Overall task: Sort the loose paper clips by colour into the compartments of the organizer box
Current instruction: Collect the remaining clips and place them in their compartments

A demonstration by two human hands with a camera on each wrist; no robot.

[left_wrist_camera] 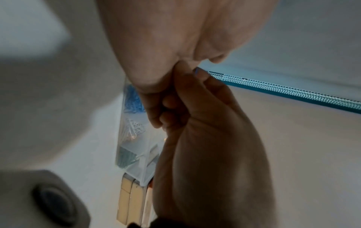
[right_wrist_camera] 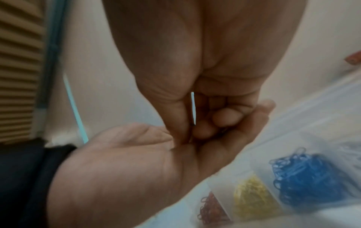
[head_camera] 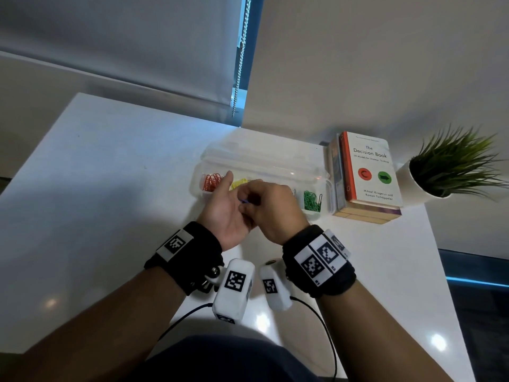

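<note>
The clear organizer box (head_camera: 264, 164) lies open on the white table, lid folded back. Red clips (head_camera: 212, 181), yellow clips (head_camera: 238, 184) and green clips (head_camera: 312, 201) fill separate compartments. Blue clips (right_wrist_camera: 304, 177) and white clips (left_wrist_camera: 134, 125) show only in the wrist views. In front of the box my left hand (head_camera: 224, 209) is held palm up, fingers stretched out. My right hand (head_camera: 249, 206) sits over that palm with curled fingers, pinching a small blue paper clip (head_camera: 243, 201). What else lies in the palm is hidden.
A stack of books (head_camera: 366, 175) stands right against the box's right end. A potted plant (head_camera: 440, 172) sits beyond it near the table's right edge. A blind chain (head_camera: 241, 56) hangs at the back. Bare tabletop (head_camera: 96, 188) stretches to the left.
</note>
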